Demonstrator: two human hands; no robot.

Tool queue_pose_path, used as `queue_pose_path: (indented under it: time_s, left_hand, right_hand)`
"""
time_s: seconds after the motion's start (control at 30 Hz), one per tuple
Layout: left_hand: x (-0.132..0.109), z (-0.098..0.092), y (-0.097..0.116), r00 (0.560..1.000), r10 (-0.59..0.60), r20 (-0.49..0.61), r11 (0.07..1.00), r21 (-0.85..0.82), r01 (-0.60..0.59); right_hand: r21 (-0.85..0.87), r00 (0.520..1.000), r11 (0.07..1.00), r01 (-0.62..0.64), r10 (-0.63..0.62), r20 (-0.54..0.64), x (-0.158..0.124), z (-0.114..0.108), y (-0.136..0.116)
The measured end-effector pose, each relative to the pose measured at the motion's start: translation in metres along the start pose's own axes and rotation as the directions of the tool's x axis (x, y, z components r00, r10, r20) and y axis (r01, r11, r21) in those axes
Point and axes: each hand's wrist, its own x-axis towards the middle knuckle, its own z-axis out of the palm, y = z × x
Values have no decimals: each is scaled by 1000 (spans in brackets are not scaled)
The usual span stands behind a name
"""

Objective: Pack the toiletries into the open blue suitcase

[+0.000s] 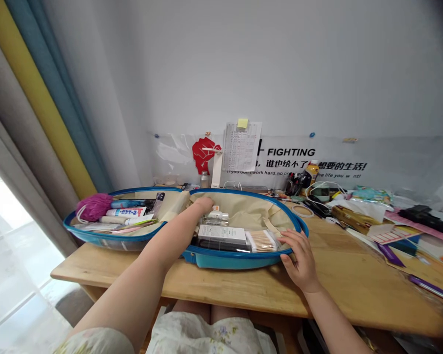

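An open blue case (229,259) with a beige lining lies flat on the wooden desk (339,280). My left hand (204,204) reaches into its right half, fingers curled near the hinge beside small white bottles (217,216); what it holds, if anything, is hidden. My right hand (298,258) rests open on the case's right rim, next to a clear box of cotton swabs (262,241). A white carton (222,233) lies in front of the bottles. The left half holds a purple bath puff (94,206) and tubes (125,213).
The desk's right side is crowded with cables, a tape roll (301,211), papers, a yellow-capped bottle (311,172) and pens. A poster and a chart (241,146) hang on the wall behind. Curtains (33,98) hang at the left by a window. My knees are under the desk.
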Motion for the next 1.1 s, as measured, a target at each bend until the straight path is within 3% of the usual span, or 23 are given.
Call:
queue_pose_path:
  time_s: [0.1, 0.2, 0.3, 0.37, 0.53, 0.67, 0.9, 1.1]
  left_hand:
    - [-5, -7, 0, 995, -33, -93, 999, -44, 29]
    - [-14, -25, -12, 961, -105, -254, 993, -80, 87]
    - [-32, -45, -45, 897, -232, -375, 973, -96, 211]
    - [-51, -51, -78, 863, -320, -391, 946, -88, 311]
    - [-114, -38, -164, 822, -493, -284, 856, 10, 517]
    - [-149, -20, -210, 812, -554, -185, 807, 122, 578]
    - [-158, 2, -242, 897, -442, -3, 865, 265, 427]
    - [-149, 7, -251, 907, -413, 81, 867, 338, 365]
  right_hand:
    - [-2, 1000, 1000, -1, 1, -8, -1, 1, 1]
    - [-1, 1000, 1000, -8, 8, -8, -2, 2, 3]
    - [5, 1000, 1000, -4, 4, -12, -2, 3, 3]
    - [10, 1000, 1000, -1, 1, -19, -2, 3, 4]
    - [21, 1000, 1000, -9, 9, -22, -3, 5, 5]
    - [13, 1000, 1000, -14, 14, -22, -4, 6, 6]
    - [18, 1000, 1000, -11, 11, -20, -4, 5, 7]
    - [21, 1000, 1000, -18, 19, -20, -5, 5, 7]
